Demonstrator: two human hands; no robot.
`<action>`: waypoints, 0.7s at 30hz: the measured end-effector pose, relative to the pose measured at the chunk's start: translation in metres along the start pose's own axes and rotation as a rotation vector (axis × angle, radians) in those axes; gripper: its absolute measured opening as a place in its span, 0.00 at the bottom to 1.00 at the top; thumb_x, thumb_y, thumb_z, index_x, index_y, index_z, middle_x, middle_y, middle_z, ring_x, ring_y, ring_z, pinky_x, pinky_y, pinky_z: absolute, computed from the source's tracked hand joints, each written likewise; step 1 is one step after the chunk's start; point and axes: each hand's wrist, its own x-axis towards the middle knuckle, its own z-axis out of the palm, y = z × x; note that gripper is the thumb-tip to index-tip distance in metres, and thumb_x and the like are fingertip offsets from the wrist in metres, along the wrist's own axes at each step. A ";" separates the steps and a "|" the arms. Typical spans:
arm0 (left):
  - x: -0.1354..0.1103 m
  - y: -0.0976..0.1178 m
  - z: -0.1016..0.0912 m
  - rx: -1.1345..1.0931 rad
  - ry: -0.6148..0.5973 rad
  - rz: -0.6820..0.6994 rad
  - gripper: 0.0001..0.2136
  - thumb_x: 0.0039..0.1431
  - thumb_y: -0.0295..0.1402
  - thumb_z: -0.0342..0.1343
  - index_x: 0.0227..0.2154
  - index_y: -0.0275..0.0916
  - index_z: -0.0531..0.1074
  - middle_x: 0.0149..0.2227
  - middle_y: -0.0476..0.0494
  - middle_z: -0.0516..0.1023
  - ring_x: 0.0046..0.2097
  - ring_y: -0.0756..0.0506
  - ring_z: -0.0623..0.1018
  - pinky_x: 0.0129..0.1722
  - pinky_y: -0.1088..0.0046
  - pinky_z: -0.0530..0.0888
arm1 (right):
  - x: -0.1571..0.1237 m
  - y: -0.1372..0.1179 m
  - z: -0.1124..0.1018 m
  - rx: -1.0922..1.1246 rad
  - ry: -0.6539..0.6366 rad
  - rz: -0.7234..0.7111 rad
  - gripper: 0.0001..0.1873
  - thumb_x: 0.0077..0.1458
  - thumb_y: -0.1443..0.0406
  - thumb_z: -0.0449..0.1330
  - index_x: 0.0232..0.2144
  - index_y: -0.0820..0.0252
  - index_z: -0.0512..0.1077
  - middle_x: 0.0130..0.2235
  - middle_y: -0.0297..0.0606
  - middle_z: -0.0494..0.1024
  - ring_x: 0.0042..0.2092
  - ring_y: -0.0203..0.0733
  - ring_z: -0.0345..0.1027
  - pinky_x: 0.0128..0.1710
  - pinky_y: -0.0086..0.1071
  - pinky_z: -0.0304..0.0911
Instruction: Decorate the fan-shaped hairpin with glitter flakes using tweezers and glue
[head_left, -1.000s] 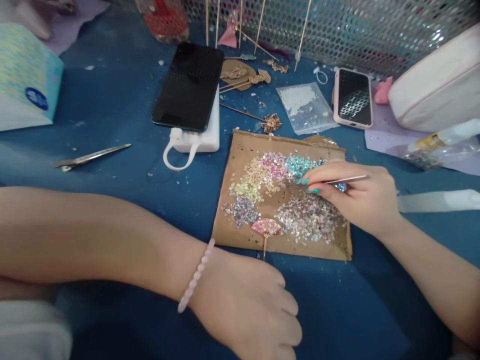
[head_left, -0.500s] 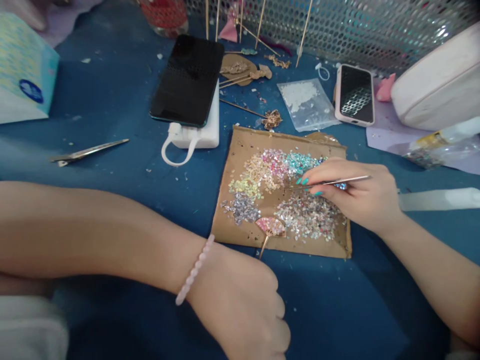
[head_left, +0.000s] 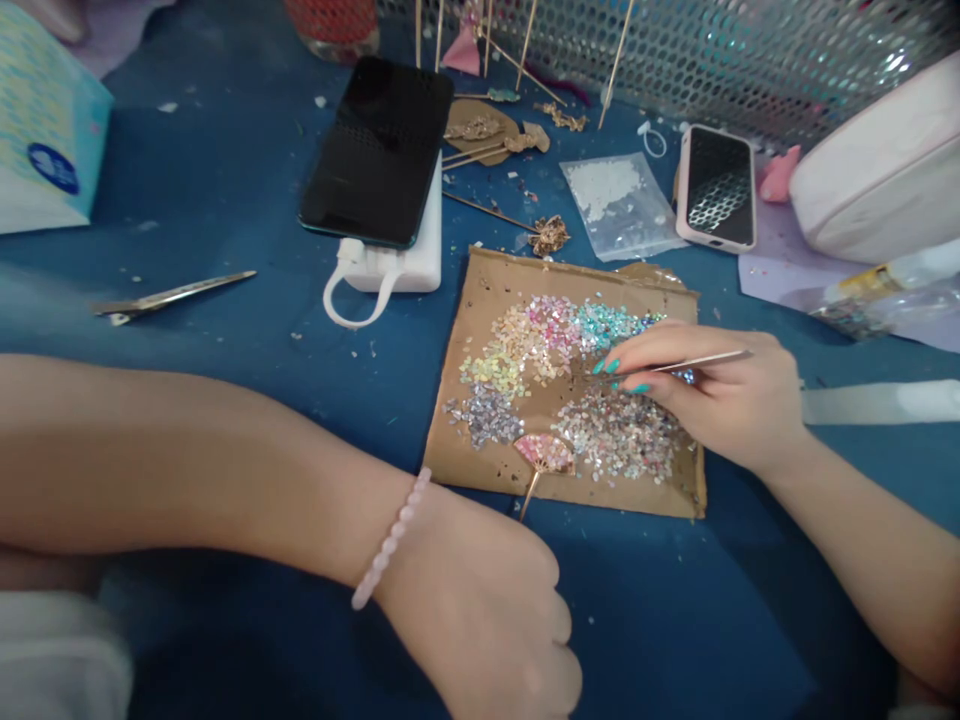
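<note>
A brown cardboard sheet (head_left: 480, 290) lies on the blue table, covered with heaps of small coloured shell flakes (head_left: 555, 340). My right hand (head_left: 720, 400) rests over the flakes and pinches thin metal tweezers (head_left: 697, 361), tips pointing left into the heap. A small pink fan-shaped hairpin (head_left: 544, 455) sits at the cardboard's near edge, its gold stem running toward my left hand (head_left: 487, 610). That hand is curled closed at the stem's lower end; a pale bead bracelet (head_left: 390, 545) circles its wrist. Whether its fingers grip the stem is hidden.
A black phone (head_left: 379, 150) lies on a white power bank (head_left: 397, 265). A pink-cased phone (head_left: 718, 188), a clear bag of white flakes (head_left: 615, 200), spare tweezers (head_left: 169, 297), a tissue box (head_left: 45, 150), gold sticks and a mesh screen sit behind.
My left hand has drawn its fingers in and shifted slightly left. The fan hairpin has tilted, its head moving a little to the right. My right hand holds steady.
</note>
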 end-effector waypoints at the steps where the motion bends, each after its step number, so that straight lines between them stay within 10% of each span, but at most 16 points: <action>1: 0.000 0.000 0.000 0.004 0.002 -0.001 0.15 0.54 0.33 0.55 0.17 0.39 0.56 0.21 0.55 0.50 0.23 0.52 0.65 0.17 0.73 0.61 | 0.000 0.000 0.000 -0.004 0.003 0.001 0.02 0.54 0.64 0.59 0.30 0.51 0.72 0.31 0.26 0.79 0.37 0.37 0.74 0.37 0.29 0.67; 21: -0.001 0.000 0.004 0.024 0.061 -0.029 0.13 0.54 0.33 0.54 0.17 0.40 0.59 0.20 0.55 0.56 0.22 0.52 0.66 0.17 0.75 0.63 | 0.002 -0.001 0.001 0.010 0.004 0.008 0.04 0.53 0.68 0.60 0.31 0.51 0.73 0.33 0.26 0.79 0.39 0.36 0.74 0.42 0.28 0.68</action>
